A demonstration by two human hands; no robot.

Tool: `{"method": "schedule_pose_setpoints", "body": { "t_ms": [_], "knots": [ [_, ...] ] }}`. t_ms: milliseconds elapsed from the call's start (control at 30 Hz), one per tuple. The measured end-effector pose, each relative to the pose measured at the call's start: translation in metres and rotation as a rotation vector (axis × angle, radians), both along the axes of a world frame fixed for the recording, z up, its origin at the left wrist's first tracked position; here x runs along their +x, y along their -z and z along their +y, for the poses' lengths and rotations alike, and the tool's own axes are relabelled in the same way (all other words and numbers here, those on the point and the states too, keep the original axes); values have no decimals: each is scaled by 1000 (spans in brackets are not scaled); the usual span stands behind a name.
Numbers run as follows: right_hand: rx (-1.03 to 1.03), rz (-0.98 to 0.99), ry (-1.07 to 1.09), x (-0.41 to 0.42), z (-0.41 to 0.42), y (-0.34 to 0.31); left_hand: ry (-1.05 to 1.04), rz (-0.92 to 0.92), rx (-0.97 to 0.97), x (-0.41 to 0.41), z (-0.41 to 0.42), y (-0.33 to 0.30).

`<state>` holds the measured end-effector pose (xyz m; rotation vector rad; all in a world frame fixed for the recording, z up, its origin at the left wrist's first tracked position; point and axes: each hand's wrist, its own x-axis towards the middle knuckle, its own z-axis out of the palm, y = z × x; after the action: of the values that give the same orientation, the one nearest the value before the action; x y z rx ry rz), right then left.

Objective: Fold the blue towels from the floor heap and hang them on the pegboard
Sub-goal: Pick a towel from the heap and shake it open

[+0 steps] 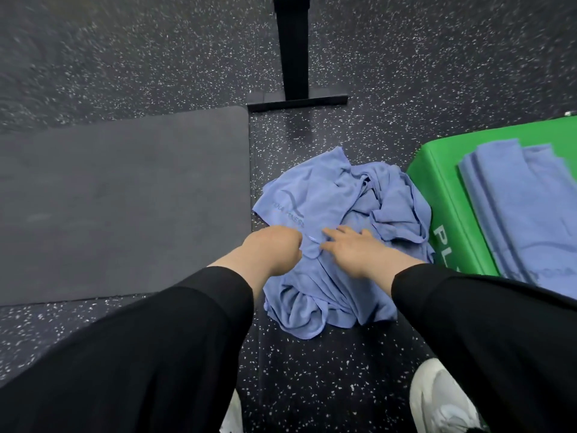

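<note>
Two hands are laid on the blue towel heap [340,232]: left hand [278,248] apparently curled into cloth, right hand [352,248] spread flat; folded towels [524,207] rest on the green box [437,195].

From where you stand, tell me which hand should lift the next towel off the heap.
Left. The left hand already grips a fold of the towel heap, fingers curled into the cloth, while the right hand only rests flat on it.
</note>
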<state>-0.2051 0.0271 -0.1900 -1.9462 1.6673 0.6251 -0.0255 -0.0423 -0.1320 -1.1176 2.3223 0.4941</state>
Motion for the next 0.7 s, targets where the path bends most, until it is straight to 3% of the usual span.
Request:
{"method": "schedule_pose_setpoints", "body": {
  "t_ms": [133, 433, 500, 600, 700],
  "knots": [
    [12, 59, -9, 9, -4, 18, -30, -28, 31, 12, -4, 8],
    [-303, -24, 53, 11, -10, 20, -45, -15, 38, 11, -7, 8],
    [-359, -92, 196, 9, -17, 16, -42, 0, 19, 9, -7, 5],
    [-468, -350, 576, 8, -29, 0, -61, 35, -4, 9, -9, 0],
    [-387, -399, 733, 5, -39, -28, -75, 86, -50, 7, -11, -10]
  ]
}}
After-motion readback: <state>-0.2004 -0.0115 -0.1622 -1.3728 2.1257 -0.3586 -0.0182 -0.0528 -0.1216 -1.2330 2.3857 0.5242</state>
